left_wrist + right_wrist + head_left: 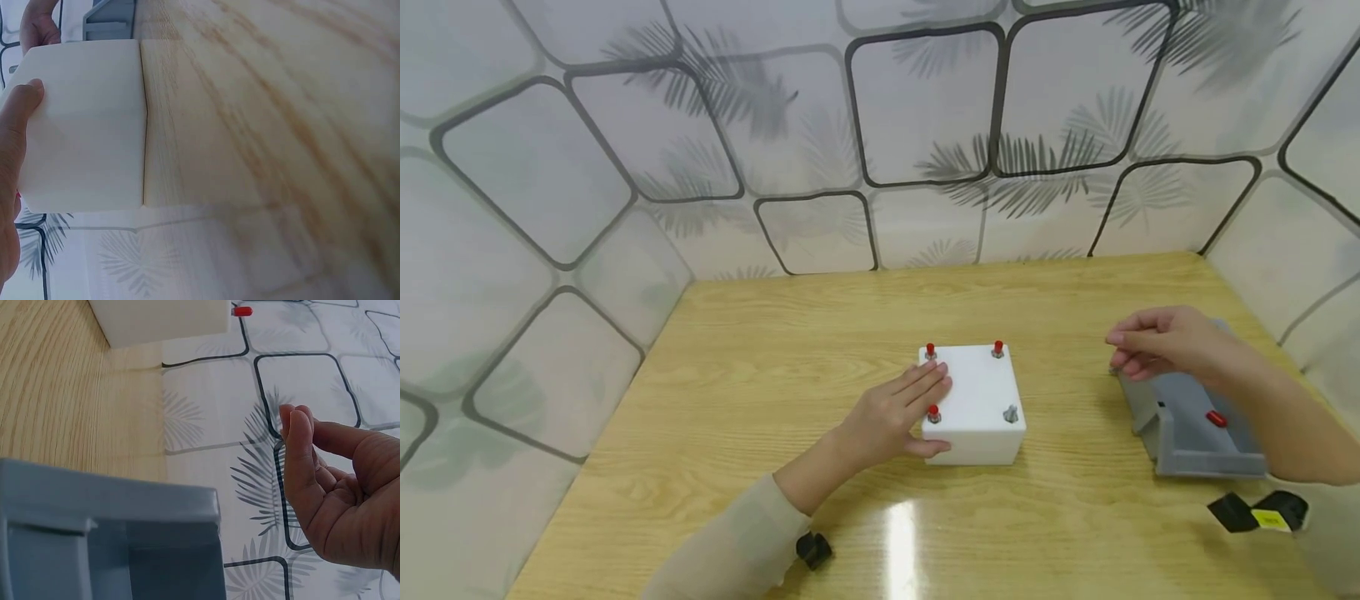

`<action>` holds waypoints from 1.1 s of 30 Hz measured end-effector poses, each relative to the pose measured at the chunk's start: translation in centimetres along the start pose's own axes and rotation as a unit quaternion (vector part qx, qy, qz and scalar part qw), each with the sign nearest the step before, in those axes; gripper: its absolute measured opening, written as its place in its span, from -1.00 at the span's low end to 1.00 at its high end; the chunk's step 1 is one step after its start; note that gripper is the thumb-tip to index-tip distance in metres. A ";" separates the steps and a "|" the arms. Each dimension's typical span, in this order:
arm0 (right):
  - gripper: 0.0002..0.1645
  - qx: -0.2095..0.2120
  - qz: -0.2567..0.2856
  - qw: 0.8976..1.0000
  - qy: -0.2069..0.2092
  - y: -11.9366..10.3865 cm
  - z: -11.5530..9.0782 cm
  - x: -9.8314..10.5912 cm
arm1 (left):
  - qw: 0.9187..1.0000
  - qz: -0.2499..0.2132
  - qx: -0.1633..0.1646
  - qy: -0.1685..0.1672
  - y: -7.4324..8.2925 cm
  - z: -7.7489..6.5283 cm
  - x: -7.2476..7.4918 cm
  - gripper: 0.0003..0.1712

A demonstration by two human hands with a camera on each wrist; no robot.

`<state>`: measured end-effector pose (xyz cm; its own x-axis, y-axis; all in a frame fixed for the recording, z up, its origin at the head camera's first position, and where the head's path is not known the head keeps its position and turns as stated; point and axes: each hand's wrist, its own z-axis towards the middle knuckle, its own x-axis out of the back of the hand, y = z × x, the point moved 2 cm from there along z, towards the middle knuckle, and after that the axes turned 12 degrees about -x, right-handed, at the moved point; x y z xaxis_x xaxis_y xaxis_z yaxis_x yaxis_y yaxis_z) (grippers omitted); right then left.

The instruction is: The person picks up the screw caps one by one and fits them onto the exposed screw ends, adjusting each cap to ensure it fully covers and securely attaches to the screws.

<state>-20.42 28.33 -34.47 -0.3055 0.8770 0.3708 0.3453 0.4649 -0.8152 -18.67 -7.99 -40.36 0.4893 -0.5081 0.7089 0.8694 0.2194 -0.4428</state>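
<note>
A white box (977, 383) stands on the table with a metal post at each top corner. Three posts carry red caps (998, 347); the near right post (1011, 413) shows bare metal. My left hand (887, 417) rests on the box's left side, fingers straight across the top. Its thumb presses the near face, as the left wrist view (28, 100) shows. Over a grey tray (1195, 400) hovers my right hand (1172, 342), thumb and index fingertips together, other fingers curled. Nothing shows between those fingertips in the right wrist view.
One red cap (1216, 418) lies in the grey tray, right of the box. The wood-grain table (775, 333) runs back to patterned curtain walls (925, 108) behind and at both sides. A bright reflection lies on the tabletop before the box.
</note>
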 end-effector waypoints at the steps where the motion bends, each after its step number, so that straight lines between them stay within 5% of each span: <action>1: -0.83 -0.003 -0.001 1.000 0.003 0.1 0.0 0.1 | 1.000 0.002 0.000 -0.001 0.0 0.0 0.0 -0.10; 33: -0.64 -0.028 -0.077 0.995 0.062 3.2 -1.0 3.2 | 1.000 -0.006 0.001 -0.002 -0.1 -0.1 0.0 -0.10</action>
<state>-19.40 32.74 -35.48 -0.2482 0.8009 0.5449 0.3529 0.5987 -0.7191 -18.78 -8.08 -40.36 0.4798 -0.5078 0.7156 0.8749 0.2158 -0.4335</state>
